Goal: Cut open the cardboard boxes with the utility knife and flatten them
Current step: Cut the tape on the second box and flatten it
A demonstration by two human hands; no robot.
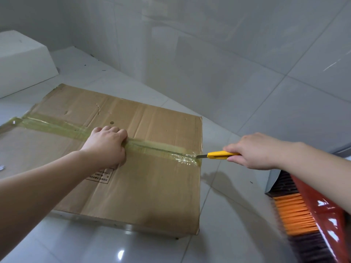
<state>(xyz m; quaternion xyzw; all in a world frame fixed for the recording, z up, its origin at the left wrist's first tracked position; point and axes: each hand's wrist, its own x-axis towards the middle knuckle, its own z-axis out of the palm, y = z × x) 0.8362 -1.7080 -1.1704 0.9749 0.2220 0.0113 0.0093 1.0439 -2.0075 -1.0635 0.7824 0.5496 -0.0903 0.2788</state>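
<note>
Cardboard box (133,168) flat on the tiled floor (237,215), taped seam (152,147) across its top. Left hand (106,147) curled, knuckles pressing on the seam. Right hand (254,150) clamped on yellow utility knife (218,155), blade tip at the box's right edge. Broom (303,215) near the right.

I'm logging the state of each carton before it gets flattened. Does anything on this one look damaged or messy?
Yes. The brown cardboard box has a ragged, torn far-left edge, small gouges on its far flap, and crumpled clear tape at the right end of the seam, by the yellow utility knife.
</note>
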